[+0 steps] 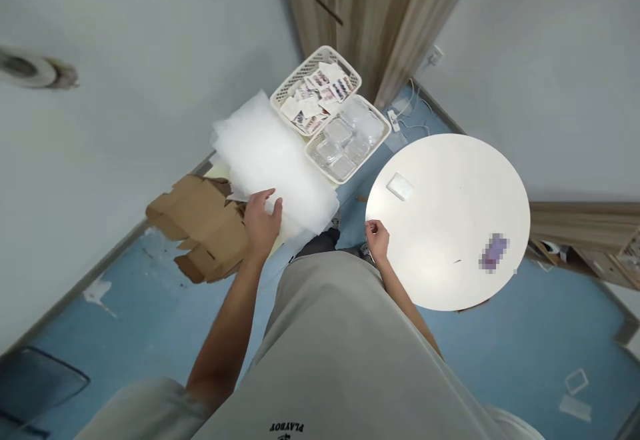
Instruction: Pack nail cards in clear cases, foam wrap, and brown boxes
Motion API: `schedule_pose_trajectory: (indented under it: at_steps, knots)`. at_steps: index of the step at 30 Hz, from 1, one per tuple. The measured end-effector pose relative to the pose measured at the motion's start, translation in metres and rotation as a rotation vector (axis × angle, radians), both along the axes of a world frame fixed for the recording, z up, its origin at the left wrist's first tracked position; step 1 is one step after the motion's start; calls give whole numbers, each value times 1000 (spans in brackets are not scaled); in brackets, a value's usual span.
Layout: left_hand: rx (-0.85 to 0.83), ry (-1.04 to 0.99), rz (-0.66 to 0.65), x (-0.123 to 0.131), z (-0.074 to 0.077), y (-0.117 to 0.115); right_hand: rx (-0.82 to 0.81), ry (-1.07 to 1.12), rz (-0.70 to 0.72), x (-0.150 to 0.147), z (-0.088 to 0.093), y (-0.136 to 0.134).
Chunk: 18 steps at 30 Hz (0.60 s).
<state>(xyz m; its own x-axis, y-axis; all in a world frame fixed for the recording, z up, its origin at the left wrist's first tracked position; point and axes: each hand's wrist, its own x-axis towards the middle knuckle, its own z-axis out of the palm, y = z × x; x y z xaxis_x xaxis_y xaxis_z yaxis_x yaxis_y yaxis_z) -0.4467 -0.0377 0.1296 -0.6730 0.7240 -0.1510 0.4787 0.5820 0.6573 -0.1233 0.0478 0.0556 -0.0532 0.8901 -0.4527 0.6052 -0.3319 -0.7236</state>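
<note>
Nearest us, at the middle of the frame, our left hand [263, 221] hangs over the lower left edge of the loose white sheets [275, 160], grip wide, thumb and fingers spread, nothing held; whether the fingertips touch we cannot tell. Right of centre, our right hand [377, 237] rests at the left rim of the round tabletop [445, 207], grip narrow, fingers curled; whether it holds anything we cannot tell. We judge the step in hand to be reaching to the sheets. From here the move calls for a light pinch at one edge, parting a single layer from the pile. Brown cardboard [210, 220] lies just left of them. Farther up the frame, beyond the sheets: a basket [369, 155] of clear plastic boxes [343, 166], then a second basket [316, 57] of printed cards [320, 79], near the wooden cabinet [365, 20].
</note>
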Motion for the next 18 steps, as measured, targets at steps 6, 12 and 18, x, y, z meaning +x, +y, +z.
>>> schedule_pose_trajectory:
  at_steps: [6, 12, 18]
  knots:
    - [-268, 88, 315, 1, -17, -98, 44, 95, 291, -17, 12, 8]
    - [-389, 30, 247, 9, -36, -144, 92, 167, 491, -46, 36, 10]
    - [-370, 61, 238, 2, -44, -155, 69, 235, 523, -49, 56, -9]
